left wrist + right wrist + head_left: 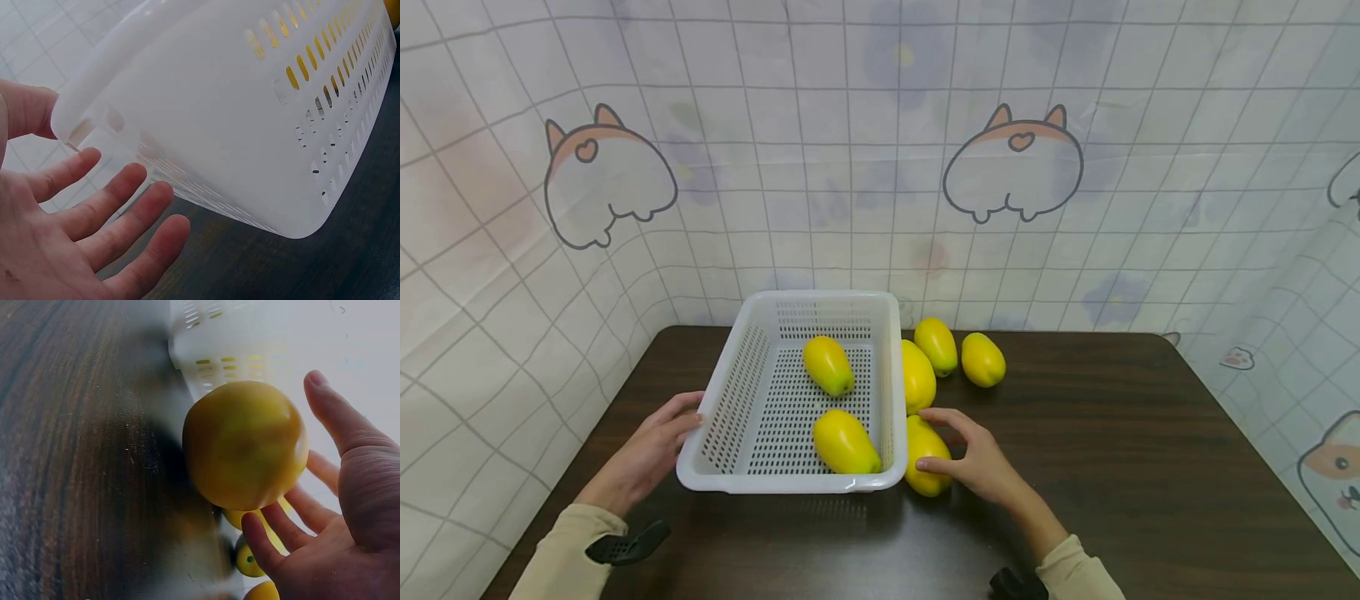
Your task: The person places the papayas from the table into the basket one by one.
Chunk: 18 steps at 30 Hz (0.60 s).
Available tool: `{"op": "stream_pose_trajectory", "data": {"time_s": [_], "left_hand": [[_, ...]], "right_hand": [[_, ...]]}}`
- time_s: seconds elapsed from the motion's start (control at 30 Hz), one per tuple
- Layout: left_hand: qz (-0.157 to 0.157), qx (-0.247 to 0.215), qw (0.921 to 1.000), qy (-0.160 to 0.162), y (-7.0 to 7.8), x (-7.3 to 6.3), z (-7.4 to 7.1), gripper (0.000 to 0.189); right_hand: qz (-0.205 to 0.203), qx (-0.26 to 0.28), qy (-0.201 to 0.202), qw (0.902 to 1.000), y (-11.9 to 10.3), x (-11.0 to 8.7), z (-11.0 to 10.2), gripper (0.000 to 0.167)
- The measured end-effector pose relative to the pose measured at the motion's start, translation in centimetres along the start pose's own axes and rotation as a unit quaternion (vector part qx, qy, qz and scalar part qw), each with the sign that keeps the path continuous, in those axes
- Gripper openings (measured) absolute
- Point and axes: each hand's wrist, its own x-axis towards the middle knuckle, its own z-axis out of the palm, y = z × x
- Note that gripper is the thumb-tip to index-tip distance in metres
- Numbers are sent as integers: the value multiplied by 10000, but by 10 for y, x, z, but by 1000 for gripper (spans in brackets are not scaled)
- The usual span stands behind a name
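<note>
A white plastic basket [790,483] with slotted walls stands on the dark table, with a yellow mango [828,367] and a second mango [844,443] inside it. My left hand [657,450] is at the basket's left rim; in the left wrist view its fingers are spread and nearly straight, the thumb at the rim's edge. My right hand [981,460] reaches around a yellow mango [244,447] outside the basket's right wall. Its thumb stands apart from that fruit in the right wrist view, while the other fingers lie close to or against it.
Along the basket's right side lies another mango [917,379]. Behind it are a mango with a greenish end [937,346] and one more mango [983,360]. Dark wooden table [1112,442] extends to the right. A patterned white cloth [865,167] hangs behind and at both sides.
</note>
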Motion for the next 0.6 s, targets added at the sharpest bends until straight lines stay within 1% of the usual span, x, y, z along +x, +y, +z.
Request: {"op": "stream_pose_trajectory", "data": {"time_s": [0.13,0.6], "left_hand": [[-7,-19,10000,-6,0,0,0,54],[-15,-6,10000,31,1,0,1,54]], "right_hand": [[20,-46,-6,10000,1,-1,1,60],[296,-170,-128,9993,8,-5,1,64]]}}
